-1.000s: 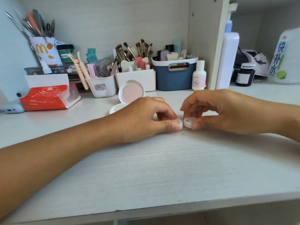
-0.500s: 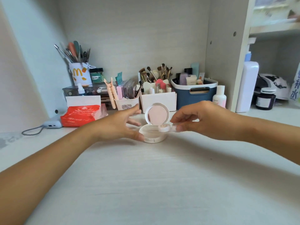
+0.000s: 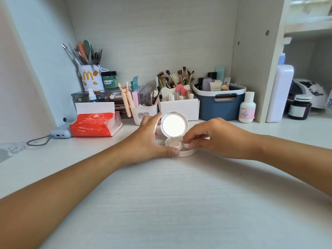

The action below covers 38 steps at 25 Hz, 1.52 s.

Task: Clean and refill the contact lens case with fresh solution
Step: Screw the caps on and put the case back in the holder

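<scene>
**Lens case set into the open compact holder**

Since half a second ago the right hand [image 3: 221,139] has lowered the lens case [image 3: 175,144] into the base of the round compact holder [image 3: 186,153], and the left hand [image 3: 150,141] has closed in against the holder's left side; a second ago both hands were working the case nearer the front of the desk.

The desk [image 3: 170,203] is pale, wood-grained, set in an alcove with a light back wall and an upright shelf panel on the right. Along its back edge stand a red tissue pack [image 3: 95,125], a cup of tools [image 3: 90,79], a white brush organizer [image 3: 179,107], a blue bin [image 3: 220,103] and a small pink-labelled bottle [image 3: 247,109].

The holder sits mid-desk, toward the back, its mirrored lid [image 3: 173,125] upright and glaring white. The case lies inside the base, white, with a faint pinkish print on its left cap.

The left thumb presses the holder's front rim, its fingers spread straight beside the lid. The right hand's fingers are curled, thumb and forefinger pinching the case's right end.

The right cap is mostly hidden under those fingertips, and the print is too small to make out.
</scene>
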Each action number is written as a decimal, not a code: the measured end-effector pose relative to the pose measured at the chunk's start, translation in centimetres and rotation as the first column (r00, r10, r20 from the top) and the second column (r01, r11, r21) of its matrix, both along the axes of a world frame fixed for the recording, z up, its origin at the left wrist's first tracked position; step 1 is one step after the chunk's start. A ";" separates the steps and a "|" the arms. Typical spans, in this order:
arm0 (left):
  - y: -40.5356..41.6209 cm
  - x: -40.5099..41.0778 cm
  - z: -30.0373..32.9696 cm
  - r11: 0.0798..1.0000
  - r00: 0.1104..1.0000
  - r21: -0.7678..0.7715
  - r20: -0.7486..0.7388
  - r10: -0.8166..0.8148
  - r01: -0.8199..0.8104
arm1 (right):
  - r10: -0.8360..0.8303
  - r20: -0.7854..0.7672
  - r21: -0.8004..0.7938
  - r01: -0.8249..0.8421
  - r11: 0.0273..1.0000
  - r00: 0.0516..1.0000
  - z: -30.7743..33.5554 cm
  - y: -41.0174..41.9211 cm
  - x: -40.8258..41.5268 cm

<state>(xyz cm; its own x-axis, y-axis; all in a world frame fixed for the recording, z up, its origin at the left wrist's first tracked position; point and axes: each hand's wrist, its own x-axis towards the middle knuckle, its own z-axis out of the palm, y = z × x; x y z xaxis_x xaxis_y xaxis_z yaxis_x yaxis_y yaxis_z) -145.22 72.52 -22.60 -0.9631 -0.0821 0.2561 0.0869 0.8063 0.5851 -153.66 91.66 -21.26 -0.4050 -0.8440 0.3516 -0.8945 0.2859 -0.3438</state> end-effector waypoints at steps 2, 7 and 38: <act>-0.3 -0.4 -0.1 0.998 0.998 0.014 -0.008 0.055 -0.054 | 0.025 -0.018 -0.010 -0.025 1.000 1.000 -0.1 -0.1 -0.2; -1.0 -1.4 -0.4 0.976 0.993 0.216 0.119 -0.019 -0.008 | 0.049 -0.028 -0.005 -0.049 0.999 0.998 -0.1 -0.3 -0.5; 1.1 2.4 -1.1 0.836 0.951 -0.535 -0.175 -0.255 0.126 | -0.057 -0.383 0.123 0.112 0.986 0.922 -2.1 1.3 0.8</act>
<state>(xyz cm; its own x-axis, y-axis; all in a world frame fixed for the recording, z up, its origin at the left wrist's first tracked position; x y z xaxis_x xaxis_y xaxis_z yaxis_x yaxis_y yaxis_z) -142.79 73.62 -23.69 -0.8539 0.3020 0.4238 0.3496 0.9361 0.0374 -152.83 92.96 -23.38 -0.3377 -0.8642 0.3729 -0.9201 0.3866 0.0627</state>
